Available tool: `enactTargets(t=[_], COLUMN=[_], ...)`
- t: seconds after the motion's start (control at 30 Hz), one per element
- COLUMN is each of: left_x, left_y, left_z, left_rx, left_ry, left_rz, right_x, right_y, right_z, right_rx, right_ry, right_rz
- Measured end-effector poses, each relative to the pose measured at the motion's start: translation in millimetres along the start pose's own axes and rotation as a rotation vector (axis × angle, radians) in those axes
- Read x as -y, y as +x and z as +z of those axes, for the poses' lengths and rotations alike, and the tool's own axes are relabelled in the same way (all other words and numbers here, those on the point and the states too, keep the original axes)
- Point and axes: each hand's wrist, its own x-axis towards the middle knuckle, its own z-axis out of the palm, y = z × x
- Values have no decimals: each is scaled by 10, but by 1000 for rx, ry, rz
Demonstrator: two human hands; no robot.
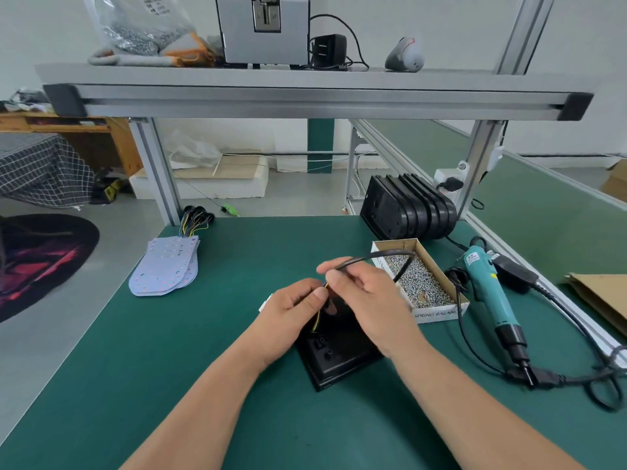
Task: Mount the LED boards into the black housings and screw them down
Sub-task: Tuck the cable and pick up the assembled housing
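Note:
A black housing (334, 356) lies on the green mat (237, 385) in front of me, partly hidden by both hands. My left hand (291, 310) pinches thin yellow and blue wires (317, 320) that run down into the housing. My right hand (366, 296) grips a black cable (383, 256) that arcs away to the right over the screw box. A white edge (265, 302) shows beside my left hand; what it belongs to is hidden. A stack of pale LED boards (166, 269) with wire leads lies at the left of the mat.
An open cardboard box of small screws (422, 283) sits right of my hands. A teal electric screwdriver (492, 296) with its cord lies further right. Several black housings (407, 206) stand stacked at the back right. An aluminium shelf (305, 93) spans overhead.

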Motion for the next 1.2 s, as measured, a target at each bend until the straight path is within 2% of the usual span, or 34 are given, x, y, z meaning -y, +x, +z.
enactTargets(t=[0.13,0.27,0.43,0.63,0.87,1.03,1.2], left_x=[21,0,-11,2,-49,-32,11], left_y=[4,-8,-1,12,-3,-39,-20], left_z=[-18,-26,-18,-49,-47,-110,-173], left_rx=[48,95,131,217,210,231,224], left_ry=[-42,-25,23,53,37,-116,-183], left_rz=[-35,-5,1,22,-13,-81,-62], right_x=[-83,-176,-220,-206,-197,-160,-139], right_y=[44,27,35,38,34,13,12], right_z=[185,240,233,223,221,189,185], right_rx=[-159,-242,-319,-328,-316,-246,-227], right_ry=[120,348,366,372,370,406,421], right_rz=[-2,27,45,56,40,6,10])
